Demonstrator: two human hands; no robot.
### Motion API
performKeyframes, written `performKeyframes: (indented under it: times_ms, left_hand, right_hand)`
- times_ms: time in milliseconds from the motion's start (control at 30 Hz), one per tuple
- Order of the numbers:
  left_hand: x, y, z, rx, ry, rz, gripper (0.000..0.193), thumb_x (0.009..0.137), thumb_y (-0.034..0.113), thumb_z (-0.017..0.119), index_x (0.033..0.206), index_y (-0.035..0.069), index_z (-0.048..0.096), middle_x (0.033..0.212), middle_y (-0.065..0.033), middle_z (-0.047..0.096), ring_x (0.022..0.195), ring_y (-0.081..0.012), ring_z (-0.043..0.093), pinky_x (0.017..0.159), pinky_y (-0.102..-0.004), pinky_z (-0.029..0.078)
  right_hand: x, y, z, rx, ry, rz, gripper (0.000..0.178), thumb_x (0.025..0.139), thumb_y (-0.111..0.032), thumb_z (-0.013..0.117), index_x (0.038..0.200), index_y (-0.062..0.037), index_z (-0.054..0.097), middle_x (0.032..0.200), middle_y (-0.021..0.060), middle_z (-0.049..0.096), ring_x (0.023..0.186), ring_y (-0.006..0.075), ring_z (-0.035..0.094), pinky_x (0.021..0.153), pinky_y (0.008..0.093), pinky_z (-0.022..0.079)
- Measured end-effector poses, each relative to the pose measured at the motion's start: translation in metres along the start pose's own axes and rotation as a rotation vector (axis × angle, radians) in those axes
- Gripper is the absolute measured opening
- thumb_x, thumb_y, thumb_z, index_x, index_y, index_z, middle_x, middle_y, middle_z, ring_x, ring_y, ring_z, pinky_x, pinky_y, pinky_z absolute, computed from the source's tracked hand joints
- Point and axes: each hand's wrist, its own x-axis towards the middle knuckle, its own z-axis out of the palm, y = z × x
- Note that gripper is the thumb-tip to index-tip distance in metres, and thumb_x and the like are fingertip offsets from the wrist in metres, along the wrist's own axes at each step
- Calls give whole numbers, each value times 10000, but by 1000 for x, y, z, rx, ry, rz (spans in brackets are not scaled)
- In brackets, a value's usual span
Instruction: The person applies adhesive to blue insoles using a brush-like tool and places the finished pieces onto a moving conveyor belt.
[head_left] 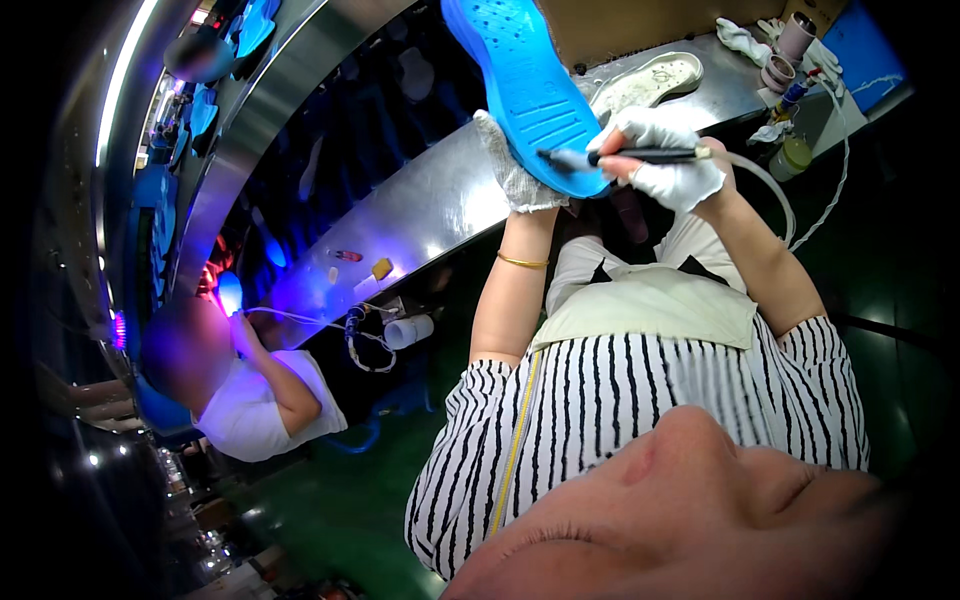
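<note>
A large blue shoe sole (530, 95) is held up over the bench edge, its grooved, dotted face toward me. My left hand (515, 175), in a grey glove, is closed on the sole's near end from beneath and the left side. My right hand (665, 165) wears a white glove with bare fingertips. It grips a glue brush (655, 156) with a dark handle, and a clear tube runs from the back end. The brush's bristles lie on or just over the sole's near end; exact contact is hard to tell.
A white shoe sole (655, 80) lies on the metal bench (430, 205), next to a cardboard box (640, 30). Tape rolls (790, 50) stand at far right. A conveyor (240, 120) with blue soles curves along the left. A co-worker (265, 400) works at left.
</note>
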Motion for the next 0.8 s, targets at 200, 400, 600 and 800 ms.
performKeyframes:
  times_ms: [200,400,600,800]
  left_hand:
    - [2,-1,8,72,-42,105,886,851,719,433,1496,137,261,1471,-148,381,1303,-334,430,1087,-480,359]
    - [15,-1,10,-54,-48,103,900,836,702,475,1492,129,250,1471,-156,374,1300,-336,441,1047,-495,424]
    - [26,4,3,13,-101,106,882,827,709,480,1495,174,270,1466,-181,375,1313,-376,414,1099,-519,346]
    - [35,3,-6,-326,-198,11,914,806,735,487,1496,176,270,1469,-215,354,1324,-413,388,1096,-535,342]
  right_hand:
    - [1,7,11,-30,105,-126,157,787,10,720,911,-12,627,837,70,655,754,147,627,694,259,500]
    - [1,23,9,408,84,294,144,816,5,703,950,-14,654,863,61,666,735,94,634,680,227,520]
    - [3,27,4,30,-55,-77,129,789,-18,718,890,-16,639,873,64,670,769,113,617,723,251,509]
    - [9,25,-9,235,11,75,88,820,29,669,897,-4,642,970,89,657,798,108,611,734,246,509]
